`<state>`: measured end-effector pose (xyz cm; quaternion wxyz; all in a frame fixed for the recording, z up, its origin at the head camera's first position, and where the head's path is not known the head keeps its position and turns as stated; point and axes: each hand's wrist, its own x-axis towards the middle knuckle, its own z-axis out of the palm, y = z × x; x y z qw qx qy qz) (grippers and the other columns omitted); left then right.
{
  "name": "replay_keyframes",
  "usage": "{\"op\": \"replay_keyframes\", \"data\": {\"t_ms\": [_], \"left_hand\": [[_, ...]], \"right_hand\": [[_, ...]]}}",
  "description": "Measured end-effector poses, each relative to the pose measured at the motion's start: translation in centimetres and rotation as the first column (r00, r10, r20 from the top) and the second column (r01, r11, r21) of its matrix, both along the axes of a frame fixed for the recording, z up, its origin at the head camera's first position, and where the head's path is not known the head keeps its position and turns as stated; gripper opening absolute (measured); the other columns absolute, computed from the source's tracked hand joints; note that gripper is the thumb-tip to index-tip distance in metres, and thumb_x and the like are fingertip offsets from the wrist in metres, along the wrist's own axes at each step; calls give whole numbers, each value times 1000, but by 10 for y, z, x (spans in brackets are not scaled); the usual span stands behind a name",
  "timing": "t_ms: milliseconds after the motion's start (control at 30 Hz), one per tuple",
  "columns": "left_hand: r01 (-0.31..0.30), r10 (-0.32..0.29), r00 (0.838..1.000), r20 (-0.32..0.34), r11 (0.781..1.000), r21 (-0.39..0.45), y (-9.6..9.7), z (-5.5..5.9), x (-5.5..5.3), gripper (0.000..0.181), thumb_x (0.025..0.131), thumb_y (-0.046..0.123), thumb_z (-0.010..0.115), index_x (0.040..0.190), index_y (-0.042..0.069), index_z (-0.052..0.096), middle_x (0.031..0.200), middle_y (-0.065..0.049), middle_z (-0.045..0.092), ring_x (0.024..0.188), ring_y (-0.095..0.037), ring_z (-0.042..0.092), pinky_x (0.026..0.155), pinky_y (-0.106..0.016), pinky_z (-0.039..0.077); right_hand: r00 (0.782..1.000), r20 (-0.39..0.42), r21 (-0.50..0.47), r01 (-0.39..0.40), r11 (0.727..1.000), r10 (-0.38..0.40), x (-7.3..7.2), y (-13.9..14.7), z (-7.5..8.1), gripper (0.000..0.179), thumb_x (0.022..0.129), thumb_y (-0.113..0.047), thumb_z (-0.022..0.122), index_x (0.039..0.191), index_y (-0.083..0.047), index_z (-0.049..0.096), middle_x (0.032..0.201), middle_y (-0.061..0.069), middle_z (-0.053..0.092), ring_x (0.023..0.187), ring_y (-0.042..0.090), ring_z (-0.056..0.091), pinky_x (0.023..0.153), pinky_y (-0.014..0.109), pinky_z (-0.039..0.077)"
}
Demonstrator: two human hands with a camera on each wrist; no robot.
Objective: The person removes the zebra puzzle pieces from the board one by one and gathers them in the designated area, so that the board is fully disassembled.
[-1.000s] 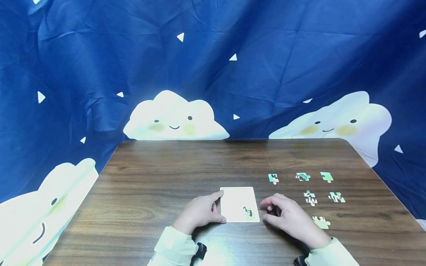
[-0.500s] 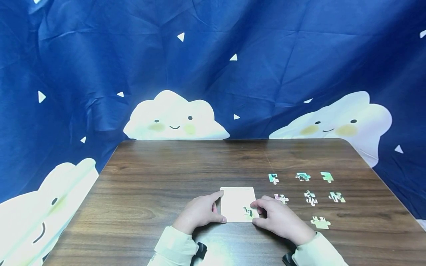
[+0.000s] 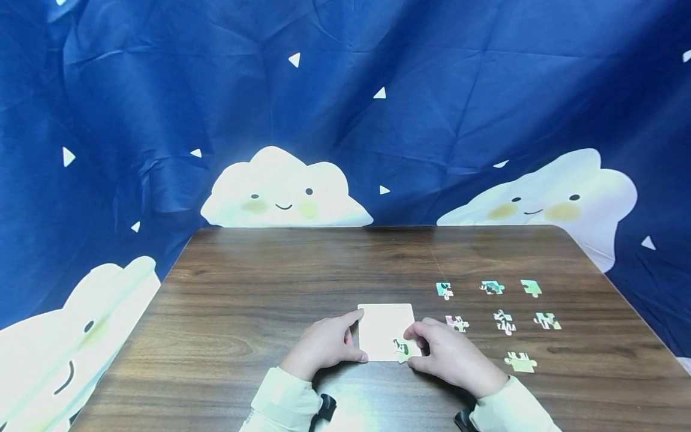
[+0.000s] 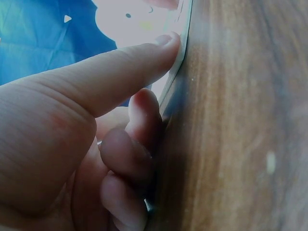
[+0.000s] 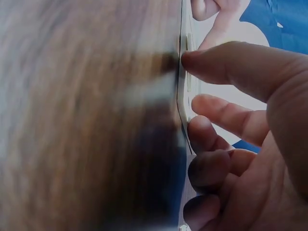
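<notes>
A square white puzzle board [image 3: 380, 330] lies flat on the wooden table. My left hand [image 3: 321, 345] holds its left side, index finger at the far corner and thumb at the near one. In the left wrist view the left thumb [image 4: 144, 62] presses against the board's edge, other fingers curled below. A green jigsaw piece with a black-and-white print [image 3: 400, 349] sits at the board's near right corner. My right hand [image 3: 453, 354] pinches at this piece between thumb and index finger, partly covering it. The right wrist view shows the right thumb [image 5: 207, 62] right at the board's edge.
Several loose jigsaw pieces lie spread to the right, among them a teal one [image 3: 444, 290], a green one [image 3: 531, 288] and a pale green one [image 3: 520, 362]. A pinkish piece [image 3: 457, 323] lies just beyond the right hand. Behind the table [image 3: 243, 276] hangs a blue cloud-print curtain [image 3: 345, 90].
My right hand has moved left from beside the board onto its right edge, uncovering the pinkish piece. The printed piece has shifted slightly toward the near edge and tilted. The left hand stays put.
</notes>
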<state>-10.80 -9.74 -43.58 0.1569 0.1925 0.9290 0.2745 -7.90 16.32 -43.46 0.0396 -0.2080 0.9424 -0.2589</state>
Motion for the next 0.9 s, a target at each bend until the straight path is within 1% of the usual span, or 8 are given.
{"op": "replay_keyframes", "data": {"t_ms": [67, 133, 333, 533, 700, 900], "left_hand": [[0, 0, 1000, 0, 1000, -1, 0, 0, 0, 86, 74, 39, 87, 148, 15, 51, 64, 16, 56, 56, -3, 50, 59, -27, 41], [0, 0, 1000, 1, 1000, -1, 0, 0, 0, 86, 74, 39, 87, 148, 15, 51, 64, 16, 56, 56, -3, 50, 59, -27, 41], [-1, 1, 1000, 2, 1000, 1, 0, 0, 0, 85, 74, 39, 87, 147, 16, 51, 64, 16, 57, 57, -3, 50, 59, -27, 41], [-2, 2, 1000, 7, 1000, -1, 1, 0, -1, 86, 74, 39, 87, 148, 16, 51, 64, 16, 57, 56, -3, 50, 60, -27, 41], [0, 0, 1000, 6, 1000, -3, 1, 0, -2, 86, 74, 40, 87, 148, 16, 51, 65, 16, 56, 56, -3, 50, 59, -27, 41], [2, -2, 1000, 6, 1000, -3, 0, -1, -1, 84, 75, 40, 87, 147, 16, 51, 66, 16, 57, 58, -3, 50, 60, -27, 42]], "right_hand": [[1000, 4, 2, -7, 1000, 7, 0, -1, 1, 33, 73, -25, 83, 103, -18, 70, 82, -12, 47, 70, 2, 43, 63, 25, 39], [1000, 6, -6, -18, 1000, 18, 0, -1, 2, 34, 74, -24, 83, 105, -17, 71, 82, -11, 47, 71, 2, 43, 63, 26, 39], [1000, 16, -25, -26, 999, 26, -1, -2, 1, 28, 73, -22, 83, 97, -20, 70, 81, -11, 47, 71, 2, 43, 64, 25, 39], [1000, -7, -50, -26, 998, 26, -2, -1, -2, 26, 73, -26, 84, 93, -21, 67, 81, -13, 47, 72, 1, 44, 65, 25, 40], [999, -34, -96, -33, 995, 30, -1, 0, -3, 24, 75, -24, 84, 93, -20, 68, 81, -13, 48, 72, 1, 45, 66, 25, 41], [999, -39, -131, -23, 991, 18, 3, 4, -1, 25, 76, -21, 84, 95, -20, 68, 81, -12, 49, 72, 1, 46, 66, 24, 42]]}}
